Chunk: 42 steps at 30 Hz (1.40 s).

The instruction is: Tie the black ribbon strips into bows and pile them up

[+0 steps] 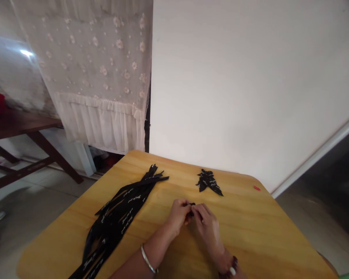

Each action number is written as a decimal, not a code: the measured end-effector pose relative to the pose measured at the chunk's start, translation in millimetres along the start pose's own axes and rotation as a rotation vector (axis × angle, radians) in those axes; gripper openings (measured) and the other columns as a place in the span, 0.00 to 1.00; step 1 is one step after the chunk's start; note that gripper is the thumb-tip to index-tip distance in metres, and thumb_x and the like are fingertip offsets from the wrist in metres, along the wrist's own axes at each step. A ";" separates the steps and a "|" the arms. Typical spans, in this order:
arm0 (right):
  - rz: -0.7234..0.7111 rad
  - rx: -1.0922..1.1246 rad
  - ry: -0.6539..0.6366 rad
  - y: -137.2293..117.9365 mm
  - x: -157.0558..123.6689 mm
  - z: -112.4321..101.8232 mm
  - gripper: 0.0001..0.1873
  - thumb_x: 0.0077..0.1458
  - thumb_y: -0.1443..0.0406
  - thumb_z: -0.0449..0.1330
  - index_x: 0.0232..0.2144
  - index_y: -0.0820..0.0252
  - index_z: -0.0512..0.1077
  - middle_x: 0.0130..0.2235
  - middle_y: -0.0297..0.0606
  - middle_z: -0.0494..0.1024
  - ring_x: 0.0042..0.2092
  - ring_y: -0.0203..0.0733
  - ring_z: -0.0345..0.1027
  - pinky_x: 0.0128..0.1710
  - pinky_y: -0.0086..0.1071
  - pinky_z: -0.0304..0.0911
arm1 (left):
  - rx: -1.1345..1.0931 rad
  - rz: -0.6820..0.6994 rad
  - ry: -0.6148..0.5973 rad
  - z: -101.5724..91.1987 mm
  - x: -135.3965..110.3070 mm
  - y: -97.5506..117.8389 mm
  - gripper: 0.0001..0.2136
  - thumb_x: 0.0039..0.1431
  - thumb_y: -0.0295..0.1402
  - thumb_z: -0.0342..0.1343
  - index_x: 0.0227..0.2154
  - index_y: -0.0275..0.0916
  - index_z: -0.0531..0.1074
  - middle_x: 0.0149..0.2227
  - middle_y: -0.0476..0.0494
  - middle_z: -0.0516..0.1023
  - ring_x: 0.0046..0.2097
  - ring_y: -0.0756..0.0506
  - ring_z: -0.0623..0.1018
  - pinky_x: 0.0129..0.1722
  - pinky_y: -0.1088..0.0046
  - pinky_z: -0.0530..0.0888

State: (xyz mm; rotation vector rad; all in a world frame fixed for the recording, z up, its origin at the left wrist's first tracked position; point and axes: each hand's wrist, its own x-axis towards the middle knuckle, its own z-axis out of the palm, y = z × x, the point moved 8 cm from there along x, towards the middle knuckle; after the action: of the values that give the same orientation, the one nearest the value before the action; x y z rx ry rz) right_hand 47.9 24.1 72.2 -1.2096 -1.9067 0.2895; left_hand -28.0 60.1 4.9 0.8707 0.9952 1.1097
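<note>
My left hand (179, 215) and my right hand (207, 225) meet over the middle of the wooden table. Both are closed, fingertips pinching a small piece of black ribbon (192, 204) between them. Most of that piece is hidden by the fingers. To the left lies a loose bundle of long black ribbons (130, 199) with white script lettering, running off the lower edge of the view. Beyond my hands, a small pile of short black ribbon pieces (208, 181), with the same white marks, looks folded or knotted.
The wooden table (238, 240) has rounded corners and meets a white panel (235, 85) at its far side. Near its far right corner lies a small red item (256, 188). A flowered lace curtain (104, 69) hangs behind, and a dark wooden table (26, 126) stands at left.
</note>
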 end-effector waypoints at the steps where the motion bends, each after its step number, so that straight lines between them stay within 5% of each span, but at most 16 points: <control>1: 0.007 0.008 0.012 0.5 0.1 -1.2 0.12 0.52 0.67 0.45 0.23 0.59 0.67 0.24 0.36 0.68 0.26 0.36 0.62 0.26 0.27 0.58 | -0.066 -0.008 -0.024 2.2 -1.5 1.6 0.06 0.40 0.31 0.52 0.15 0.36 0.63 0.10 0.55 0.60 0.11 0.56 0.59 0.10 0.81 0.51; 8: 0.078 0.082 0.130 13.1 -1.1 -12.9 0.08 0.51 0.66 0.48 0.25 0.60 0.65 0.25 0.36 0.70 0.27 0.36 0.64 0.27 0.27 0.59 | -0.328 -0.042 -0.162 11.9 -8.9 14.8 0.09 0.41 0.36 0.54 0.21 0.33 0.67 0.18 0.49 0.69 0.15 0.56 0.64 0.13 0.82 0.54; 18: 0.180 0.177 0.133 23.1 0.0 -11.5 0.09 0.49 0.61 0.50 0.25 0.60 0.65 0.24 0.37 0.71 0.26 0.37 0.65 0.25 0.27 0.61 | -0.249 -0.024 -0.218 7.9 -6.9 14.6 0.09 0.36 0.33 0.59 0.21 0.32 0.68 0.19 0.49 0.70 0.17 0.55 0.67 0.14 0.81 0.59; 35: 0.053 0.168 -0.064 15.0 -1.3 6.9 0.08 0.52 0.63 0.46 0.24 0.59 0.60 0.22 0.32 0.66 0.24 0.34 0.59 0.23 0.25 0.55 | -0.219 0.046 -0.030 -7.0 3.5 9.3 0.12 0.39 0.37 0.55 0.25 0.37 0.59 0.14 0.52 0.69 0.14 0.50 0.69 0.12 0.77 0.63; 42: 0.042 0.186 -0.067 13.7 -0.8 4.6 0.07 0.52 0.65 0.46 0.31 0.60 0.63 0.25 0.35 0.69 0.26 0.35 0.62 0.25 0.27 0.58 | -0.192 0.041 0.050 -12.5 0.3 14.1 0.12 0.38 0.38 0.55 0.23 0.37 0.61 0.14 0.55 0.66 0.10 0.54 0.63 0.08 0.82 0.54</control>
State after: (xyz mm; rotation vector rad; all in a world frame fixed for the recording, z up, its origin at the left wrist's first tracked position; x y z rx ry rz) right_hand 53.3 31.4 61.0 -1.1286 -1.8678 0.5237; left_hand -44.0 64.5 13.8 0.7136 0.8980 1.2454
